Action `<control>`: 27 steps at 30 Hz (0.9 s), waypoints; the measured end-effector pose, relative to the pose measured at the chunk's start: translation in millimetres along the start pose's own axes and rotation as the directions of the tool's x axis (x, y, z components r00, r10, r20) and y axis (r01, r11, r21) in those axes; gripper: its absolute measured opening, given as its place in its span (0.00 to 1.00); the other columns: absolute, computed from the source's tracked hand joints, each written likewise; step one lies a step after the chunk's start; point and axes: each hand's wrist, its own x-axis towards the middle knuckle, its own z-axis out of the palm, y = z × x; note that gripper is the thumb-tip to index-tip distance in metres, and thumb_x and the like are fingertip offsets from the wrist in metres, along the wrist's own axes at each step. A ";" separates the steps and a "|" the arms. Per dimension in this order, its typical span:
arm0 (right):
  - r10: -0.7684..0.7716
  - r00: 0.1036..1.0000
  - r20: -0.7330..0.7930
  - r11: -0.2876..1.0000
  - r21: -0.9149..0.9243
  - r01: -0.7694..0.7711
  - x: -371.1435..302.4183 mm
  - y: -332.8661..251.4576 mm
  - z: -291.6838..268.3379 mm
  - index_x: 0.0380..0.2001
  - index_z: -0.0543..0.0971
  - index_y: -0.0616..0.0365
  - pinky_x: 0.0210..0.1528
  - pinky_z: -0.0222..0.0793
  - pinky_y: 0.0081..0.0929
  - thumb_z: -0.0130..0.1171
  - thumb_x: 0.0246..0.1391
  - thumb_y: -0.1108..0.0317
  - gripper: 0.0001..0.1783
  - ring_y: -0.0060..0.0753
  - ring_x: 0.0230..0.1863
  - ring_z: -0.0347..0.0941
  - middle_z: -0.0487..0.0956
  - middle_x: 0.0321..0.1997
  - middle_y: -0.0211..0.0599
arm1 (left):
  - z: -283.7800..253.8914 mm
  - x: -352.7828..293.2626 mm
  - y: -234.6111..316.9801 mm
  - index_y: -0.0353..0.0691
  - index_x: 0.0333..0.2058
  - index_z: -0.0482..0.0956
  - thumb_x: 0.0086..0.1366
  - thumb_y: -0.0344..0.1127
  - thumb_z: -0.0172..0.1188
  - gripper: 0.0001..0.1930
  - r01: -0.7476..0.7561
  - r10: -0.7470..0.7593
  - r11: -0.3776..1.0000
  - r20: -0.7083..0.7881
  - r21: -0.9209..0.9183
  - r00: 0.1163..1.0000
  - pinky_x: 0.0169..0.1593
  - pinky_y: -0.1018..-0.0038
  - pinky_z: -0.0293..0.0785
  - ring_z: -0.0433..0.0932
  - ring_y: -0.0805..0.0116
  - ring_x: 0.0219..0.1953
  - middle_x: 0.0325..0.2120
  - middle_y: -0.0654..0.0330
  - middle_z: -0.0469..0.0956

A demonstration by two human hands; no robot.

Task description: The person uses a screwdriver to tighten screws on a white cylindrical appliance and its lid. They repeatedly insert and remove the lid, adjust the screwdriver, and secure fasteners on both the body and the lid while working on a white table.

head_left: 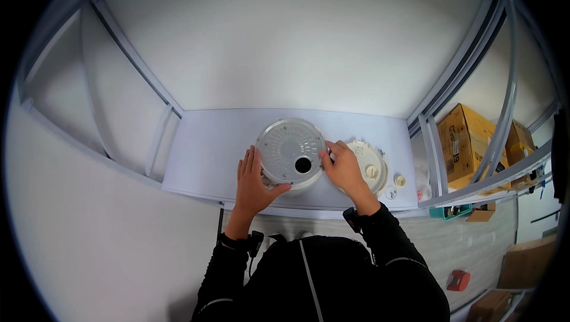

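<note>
Tabletop (208, 144) takes up most of the space around your hands, running out past both sides of them. Next biggest is a yellow-brown cardboard box (460, 144), well off to the right of your right grip (344, 170).

Then the main thing: that round, silvery-grey lid (290, 144) sits right between your two grips. It's a circle, so no long axis to line up, and neither hand is really nearer, you've got one at each side. Your left grip (252, 188) is spread wide, fingers along the lid's left edge and thumb out at the near edge. Your right grip has thumb and fingers close together at the right edge, but I can't tell if they're actually pinching it. The dark round hole (303, 165) is on the side closer to your right thumb.

Just right of your right grip there's a white round part (380, 173) with a cream knob (372, 171) on it, plus a loose cream cap (399, 180) a bit further right.

Hard to make out: what's under the lid (only a pale rim peeks out toward you), the white part's left side behind your right hand, and your right fingertips.
</note>
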 end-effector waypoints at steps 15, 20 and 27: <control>0.075 0.922 0.379 0.966 0.202 -0.162 10.6 -75.9 -11.5 0.73 0.64 0.72 0.45 0.79 0.39 0.64 0.65 0.63 0.40 0.56 0.39 0.86 0.87 0.44 0.54 | -52.2 -11.2 -15.7 0.25 0.76 0.54 0.48 0.62 0.84 0.68 0.004 -0.002 1.000 -0.101 0.014 0.995 0.78 0.38 0.47 0.55 0.35 0.79 0.75 0.31 0.58; 0.038 0.904 0.427 0.979 0.168 -0.120 12.2 -116.6 17.6 0.75 0.59 0.77 0.48 0.80 0.39 0.65 0.64 0.63 0.45 0.56 0.40 0.86 0.87 0.44 0.54 | -82.6 -23.7 -58.9 0.29 0.77 0.53 0.47 0.60 0.84 0.69 -0.014 0.016 1.000 -0.098 0.022 0.995 0.78 0.38 0.47 0.55 0.36 0.79 0.77 0.35 0.56; -0.011 0.942 0.336 0.998 0.066 -0.012 9.5 -159.7 110.8 0.74 0.60 0.79 0.46 0.81 0.42 0.66 0.64 0.62 0.45 0.58 0.39 0.86 0.87 0.44 0.55 | -134.9 -31.4 -146.4 0.26 0.74 0.57 0.44 0.64 0.84 0.69 -0.072 0.078 0.996 -0.120 0.058 0.990 0.76 0.38 0.54 0.61 0.35 0.77 0.73 0.32 0.62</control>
